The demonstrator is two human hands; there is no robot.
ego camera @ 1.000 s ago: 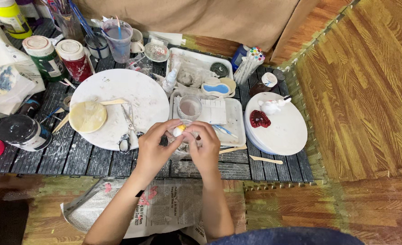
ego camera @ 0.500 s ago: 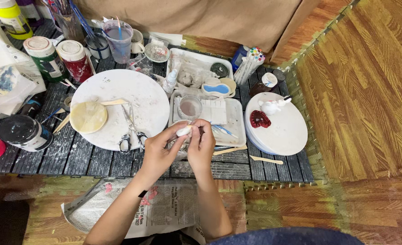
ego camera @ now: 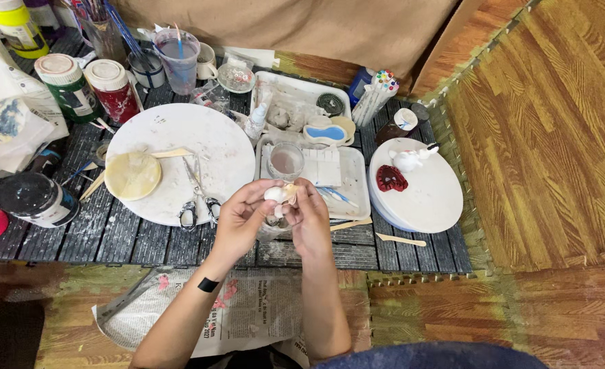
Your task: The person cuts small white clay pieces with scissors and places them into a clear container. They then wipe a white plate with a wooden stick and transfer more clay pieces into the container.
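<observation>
My left hand [ego camera: 242, 220] and my right hand [ego camera: 310, 220] meet over the near edge of a low dark slatted table [ego camera: 90, 236]. Between the fingertips of both hands sits a small white lump of clay [ego camera: 275, 194], pinched from either side. Just behind the hands a white tray [ego camera: 357, 198] holds a small clear cup [ego camera: 286, 160] and a white block. Scissors [ego camera: 196, 195] lie on a large round white board [ego camera: 179, 147] left of the hands, beside a pale yellow clay disc [ego camera: 132, 175].
A second round white board [ego camera: 429, 198] at right carries a white figurine [ego camera: 411, 158] and a red piece [ego camera: 390, 179]. Paint jars [ego camera: 114, 89], a brush cup [ego camera: 179, 56] and a black-lidded jar [ego camera: 32, 198] crowd the left and back. Newspaper [ego camera: 248, 307] lies below; wood-pattern mats [ego camera: 555, 137] at right.
Both hands stay together on the white clay lump; the fingers shift slightly as they work it, and the hands have drifted a little toward the tray.
</observation>
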